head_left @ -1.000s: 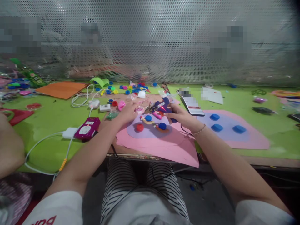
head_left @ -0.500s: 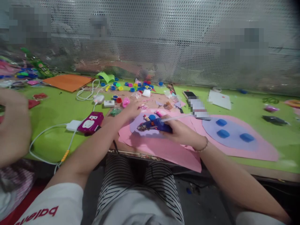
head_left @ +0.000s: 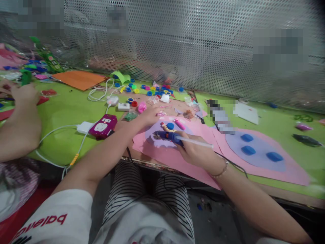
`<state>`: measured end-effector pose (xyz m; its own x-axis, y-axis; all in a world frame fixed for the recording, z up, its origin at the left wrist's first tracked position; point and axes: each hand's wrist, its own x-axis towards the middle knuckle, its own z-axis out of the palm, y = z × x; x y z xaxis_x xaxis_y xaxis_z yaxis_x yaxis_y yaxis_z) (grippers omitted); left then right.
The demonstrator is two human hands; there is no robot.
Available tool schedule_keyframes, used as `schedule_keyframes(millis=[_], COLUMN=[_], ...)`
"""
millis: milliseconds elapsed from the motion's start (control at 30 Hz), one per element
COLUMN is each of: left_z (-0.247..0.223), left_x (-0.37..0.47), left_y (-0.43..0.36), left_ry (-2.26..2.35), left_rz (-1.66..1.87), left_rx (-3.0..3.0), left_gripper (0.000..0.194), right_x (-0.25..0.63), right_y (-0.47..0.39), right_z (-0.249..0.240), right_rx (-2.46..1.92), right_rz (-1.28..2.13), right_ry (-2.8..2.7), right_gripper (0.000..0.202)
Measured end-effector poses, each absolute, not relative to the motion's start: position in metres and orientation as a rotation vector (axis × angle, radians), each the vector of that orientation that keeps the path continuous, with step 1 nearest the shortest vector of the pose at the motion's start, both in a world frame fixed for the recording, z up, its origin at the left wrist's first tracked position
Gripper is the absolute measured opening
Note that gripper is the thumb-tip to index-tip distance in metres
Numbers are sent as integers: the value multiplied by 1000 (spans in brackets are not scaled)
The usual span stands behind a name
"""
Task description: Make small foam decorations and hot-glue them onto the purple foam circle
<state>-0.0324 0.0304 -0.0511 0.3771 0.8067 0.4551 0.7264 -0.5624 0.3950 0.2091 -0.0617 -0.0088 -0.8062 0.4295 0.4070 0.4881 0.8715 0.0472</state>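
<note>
My right hand (head_left: 194, 149) is wrapped round a blue hot glue gun (head_left: 172, 136), whose white glue stick (head_left: 196, 141) juts from its back. Its nozzle points left over a lilac paper oval (head_left: 150, 137) on pink paper (head_left: 175, 159). On the oval lie a blue bottle cap (head_left: 170, 125), a bright pink stick-like piece (head_left: 179, 124) and a small cream piece with a red end (head_left: 166, 128). At the paper's far left edge rests my left hand (head_left: 152, 115), fingers stretched out beside a small pink bit; the fingertips are blurred.
A purple power socket (head_left: 104, 127) with white cables stands to the left. Several loose bottle caps (head_left: 157, 90) lie at the back. Rightward are a phone (head_left: 220, 117) and another pink sheet (head_left: 291, 173) with blue caps. Another person's arm (head_left: 24, 118) reaches in from the left.
The glue gun has drawn back slightly toward me, uncovering more of the cream and pink pieces. My left hand stays near the paper edge. The other person's forearm has come further into view.
</note>
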Motion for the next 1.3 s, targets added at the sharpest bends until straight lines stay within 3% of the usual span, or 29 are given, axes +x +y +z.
schedule_keyframes(millis=[267,600,1167,1300], left_z=[-47,-48,-46,-46], left_x=[-31,-33,-32,-32], left_y=[28,30,27,27], left_ry=[1438,1370,1430,1402], left_rz=[921,928,866,883], left_rx=[2476,2499,2495,2495], left_gripper=[46,44,46,48], right_x=[214,214,214,212], right_y=[-56,-57,-57,-60], right_z=[-14,-10,-9,-6], right_rx=[-777,-815,-760,-712], right_rz=[-234,-111,-124,-21], right_ry=[-2710,-2668,-2702,-2717], right_gripper=[16,11,20,31])
